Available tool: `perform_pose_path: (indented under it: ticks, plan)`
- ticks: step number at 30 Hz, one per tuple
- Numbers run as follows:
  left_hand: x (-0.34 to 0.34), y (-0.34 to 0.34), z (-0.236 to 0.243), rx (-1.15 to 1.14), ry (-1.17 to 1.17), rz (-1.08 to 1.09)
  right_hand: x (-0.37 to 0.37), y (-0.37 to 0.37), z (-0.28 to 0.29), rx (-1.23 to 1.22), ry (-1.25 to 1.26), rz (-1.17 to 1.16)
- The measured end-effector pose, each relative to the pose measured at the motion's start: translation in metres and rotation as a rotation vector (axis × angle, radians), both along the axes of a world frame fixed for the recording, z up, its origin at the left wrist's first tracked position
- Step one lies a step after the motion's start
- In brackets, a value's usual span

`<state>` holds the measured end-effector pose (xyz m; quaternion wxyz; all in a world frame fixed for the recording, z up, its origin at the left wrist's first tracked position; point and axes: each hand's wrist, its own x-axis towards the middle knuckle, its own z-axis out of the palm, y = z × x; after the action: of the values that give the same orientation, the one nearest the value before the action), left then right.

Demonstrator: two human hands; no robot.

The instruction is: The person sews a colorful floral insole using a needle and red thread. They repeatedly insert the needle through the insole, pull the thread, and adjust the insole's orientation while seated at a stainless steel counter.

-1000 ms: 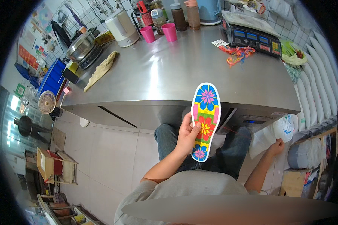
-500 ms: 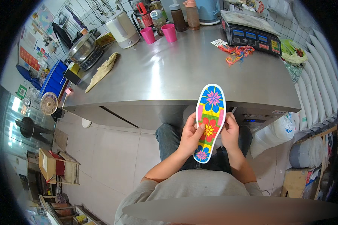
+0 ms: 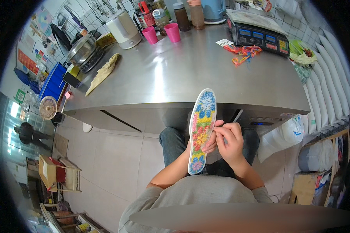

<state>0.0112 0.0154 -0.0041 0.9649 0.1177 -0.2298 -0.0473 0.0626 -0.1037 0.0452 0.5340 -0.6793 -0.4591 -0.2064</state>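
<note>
The insole (image 3: pixel 201 136) has been flipped over since the earlier frame: I saw bright, neat flowers then, and now I see the paler, fuzzy side with the same flower shapes. The right hand (image 3: pixel 231 143) has moved in close to its side edge.

The insole is up in the air over the person's lap, in front of the near edge of the table (image 3: pixel 190 70). It stands tall and leans a bit, with its wide end toward the table. The left hand (image 3: pixel 210 145) is mostly hidden behind it, and its fingers curl around the right edge, clamped on the insole. On the right hand, the thumb and first finger are pinched together just beside that edge. From here I can't tell if something tiny is between them.

At the far right of the table I see a messy bunch of bright thread (image 3: pixel 243 54), mostly orange and pink. It lies next to a white card (image 3: pixel 224 42) and in front of a black scale (image 3: pixel 256 39). Two pink cups (image 3: pixel 172 32) stand near a white kettle (image 3: pixel 123 30). A tan cloth (image 3: pixel 103 73) lies on the left.
</note>
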Motion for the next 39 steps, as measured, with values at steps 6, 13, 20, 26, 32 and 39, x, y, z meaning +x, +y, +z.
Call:
perform_pose_path:
  ticks: [6, 13, 20, 26, 32, 39]
  plan:
    - [-0.003, 0.001, -0.007, -0.04, 0.074, -0.036, -0.006, -0.003, 0.006, -0.051, -0.173, -0.065]
    - [-0.001, 0.0, -0.007, -0.056, 0.057, -0.083, -0.006, -0.002, 0.004, -0.07, -0.188, -0.078]
    - [-0.001, -0.001, -0.008, -0.039, 0.07, -0.06, -0.006, -0.004, 0.004, -0.082, -0.204, -0.092]
    - [-0.002, -0.001, -0.006, -0.008, 0.08, -0.048, -0.006, -0.005, 0.003, -0.079, -0.228, -0.095]
    - [-0.005, -0.002, -0.005, 0.033, 0.117, -0.001, -0.006, -0.004, 0.004, -0.083, -0.256, -0.103]
    - [-0.017, -0.004, 0.008, 0.49, 0.432, 0.44, 0.002, -0.007, -0.002, -0.157, -0.137, -0.041]
